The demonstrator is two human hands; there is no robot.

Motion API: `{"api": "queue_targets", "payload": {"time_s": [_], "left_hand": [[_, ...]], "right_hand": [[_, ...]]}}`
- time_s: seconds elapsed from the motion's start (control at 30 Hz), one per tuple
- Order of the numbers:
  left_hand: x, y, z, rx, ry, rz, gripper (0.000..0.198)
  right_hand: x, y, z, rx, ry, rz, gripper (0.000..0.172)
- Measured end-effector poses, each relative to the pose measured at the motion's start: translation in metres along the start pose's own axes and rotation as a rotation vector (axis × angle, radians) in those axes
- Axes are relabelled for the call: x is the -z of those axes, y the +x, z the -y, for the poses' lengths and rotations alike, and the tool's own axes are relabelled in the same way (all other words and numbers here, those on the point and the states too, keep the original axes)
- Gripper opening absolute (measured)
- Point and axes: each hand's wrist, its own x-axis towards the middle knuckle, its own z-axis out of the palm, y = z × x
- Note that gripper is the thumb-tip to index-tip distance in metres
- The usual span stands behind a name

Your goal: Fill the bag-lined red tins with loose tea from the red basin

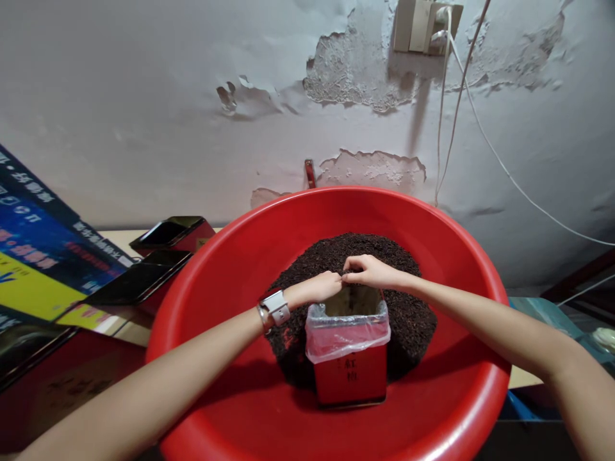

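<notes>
A red square tin with dark lettering stands upright inside a large red basin. The clear plastic bag lining it is folded down over the near rim. Behind and around the tin lies a heap of dark, loose tea leaves. At the tin's far rim, my left hand is closed, its fingertips mostly hidden. My right hand meets it there with thumb and forefinger pinched. Both seem to grip the bag's far edge, though little of the plastic shows between the fingers.
Several dark-topped red tins, one of them at the near left, stand left of the basin beside a blue and yellow printed board. A peeling wall rises behind. White cables hang from a socket.
</notes>
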Motion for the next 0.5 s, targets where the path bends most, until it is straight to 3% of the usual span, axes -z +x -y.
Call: {"api": "queue_targets", "payload": {"time_s": [0.5], "left_hand": [[0.007,-0.003,-0.009,0.098,-0.002,0.076,0.036]], "right_hand": [[0.002,-0.003,0.001,0.062,0.011,0.098,0.016]]}}
